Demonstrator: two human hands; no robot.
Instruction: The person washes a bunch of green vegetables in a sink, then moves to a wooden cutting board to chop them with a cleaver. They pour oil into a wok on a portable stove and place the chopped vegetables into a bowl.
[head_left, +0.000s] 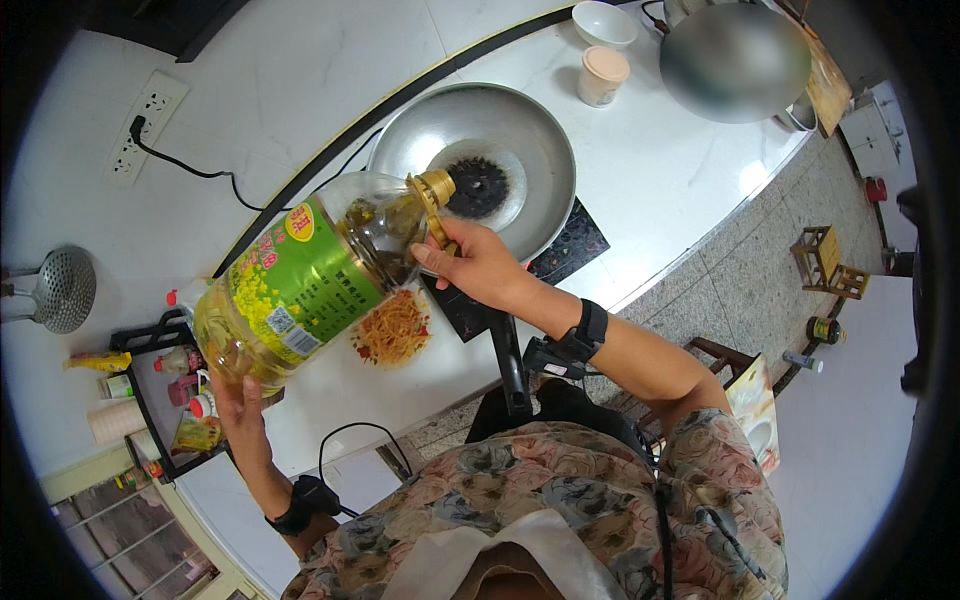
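Note:
A large plastic bottle of cooking oil (307, 281) is held tilted, its gold neck pointing at a metal wok (536, 165). My left hand (244, 412) supports the bottle's base. With my right hand (476, 262) I grip the handle by the neck. The wok stands on a black cooktop (581, 236), its black handle (510, 364) towards me. A dark patch shows at the wok's bottom; whether oil is flowing cannot be seen. Beside the cooktop, partly under the bottle, lies a heap of shredded food with red bits (394, 330).
A lidded cup (602, 76) and a white bowl (604, 24) stand behind the wok, near a large round metal lid or pan (735, 64). A black rack (146, 397) of bottles and packets is at left. A power cord (187, 169) runs from the wall socket strip.

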